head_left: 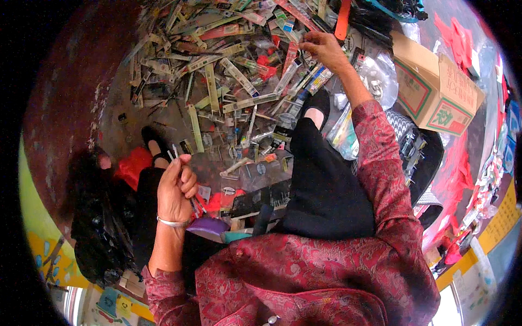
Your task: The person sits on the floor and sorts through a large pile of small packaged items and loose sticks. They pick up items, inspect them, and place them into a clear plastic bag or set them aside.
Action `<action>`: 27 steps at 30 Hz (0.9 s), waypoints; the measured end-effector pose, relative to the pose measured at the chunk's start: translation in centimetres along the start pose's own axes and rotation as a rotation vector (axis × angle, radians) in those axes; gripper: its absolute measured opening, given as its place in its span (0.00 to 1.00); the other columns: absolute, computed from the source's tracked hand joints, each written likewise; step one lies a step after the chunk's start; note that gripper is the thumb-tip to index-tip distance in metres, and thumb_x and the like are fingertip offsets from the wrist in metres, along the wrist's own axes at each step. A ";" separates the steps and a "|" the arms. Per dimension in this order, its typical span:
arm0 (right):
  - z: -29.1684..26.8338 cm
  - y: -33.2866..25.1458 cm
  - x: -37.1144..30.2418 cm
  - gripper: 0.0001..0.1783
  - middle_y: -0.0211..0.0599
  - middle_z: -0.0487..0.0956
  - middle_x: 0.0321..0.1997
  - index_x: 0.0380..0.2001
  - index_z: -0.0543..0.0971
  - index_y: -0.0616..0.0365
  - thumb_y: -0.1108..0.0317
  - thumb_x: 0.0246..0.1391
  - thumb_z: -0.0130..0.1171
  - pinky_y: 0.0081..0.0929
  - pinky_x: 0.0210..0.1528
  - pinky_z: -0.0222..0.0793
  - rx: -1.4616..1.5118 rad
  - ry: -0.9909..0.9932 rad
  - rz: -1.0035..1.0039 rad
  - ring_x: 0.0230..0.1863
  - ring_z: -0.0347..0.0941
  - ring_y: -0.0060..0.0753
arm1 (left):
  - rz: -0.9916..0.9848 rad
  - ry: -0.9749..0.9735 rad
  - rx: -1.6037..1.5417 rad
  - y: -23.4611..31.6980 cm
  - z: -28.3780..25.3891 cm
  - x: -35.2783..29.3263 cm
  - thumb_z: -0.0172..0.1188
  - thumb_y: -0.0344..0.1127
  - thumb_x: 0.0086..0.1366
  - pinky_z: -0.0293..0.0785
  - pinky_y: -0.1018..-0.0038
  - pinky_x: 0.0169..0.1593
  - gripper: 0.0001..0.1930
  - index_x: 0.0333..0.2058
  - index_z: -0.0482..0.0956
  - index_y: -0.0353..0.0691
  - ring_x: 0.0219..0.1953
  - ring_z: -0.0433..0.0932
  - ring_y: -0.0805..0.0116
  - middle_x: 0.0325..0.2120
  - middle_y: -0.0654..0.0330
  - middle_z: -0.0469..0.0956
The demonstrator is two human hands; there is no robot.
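Observation:
My left hand [176,187] is closed around a few thin pen-like sticks [175,151]. Their pale ends poke out above the fingers, and the other ends show below the palm. A silver bangle sits on that wrist. My right hand [326,50] reaches to the far side of the pile, its fingers bent together at a red strip-shaped wrapper [291,57]. Whatever lies between those fingertips is too small to make out. Between my feet and beyond spreads a heap of long, narrow plastic wrappers [212,87], mixed with thin sticks and small clear pieces.
An opened cardboard box [432,87] stands at the right, beside clear plastic bags [378,81]. An orange strip [342,19] rises near black bags at the top. Black plastic [100,217] lies at the left, and red cloth [133,167] is by my left foot.

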State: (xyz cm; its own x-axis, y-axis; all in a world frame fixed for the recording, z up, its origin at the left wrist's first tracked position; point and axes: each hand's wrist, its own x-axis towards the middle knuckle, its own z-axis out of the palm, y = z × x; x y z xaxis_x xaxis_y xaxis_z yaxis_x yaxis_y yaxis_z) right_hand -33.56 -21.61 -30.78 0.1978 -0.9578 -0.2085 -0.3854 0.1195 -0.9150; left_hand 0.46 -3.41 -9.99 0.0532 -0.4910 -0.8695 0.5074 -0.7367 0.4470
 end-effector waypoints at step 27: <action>12.3 -18.0 -6.5 0.05 0.32 0.73 0.24 0.26 0.69 0.59 0.71 0.47 0.53 0.09 0.15 0.56 0.982 -0.675 0.521 0.17 0.62 0.14 | 0.048 -0.083 0.194 0.1 1.8 -0.6 0.53 0.35 0.56 0.44 0.87 0.16 0.11 0.37 0.69 0.38 0.15 0.51 0.85 0.17 0.74 0.58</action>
State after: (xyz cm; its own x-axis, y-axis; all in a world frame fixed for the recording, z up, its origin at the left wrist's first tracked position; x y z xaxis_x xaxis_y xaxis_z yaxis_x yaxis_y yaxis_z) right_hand -16.82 -14.28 -17.24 0.7481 -0.4555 -0.4826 0.2059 0.8507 -0.4837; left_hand -1.07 -4.07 -9.03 -0.0015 -0.5580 -0.8299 0.3302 -0.7836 0.5262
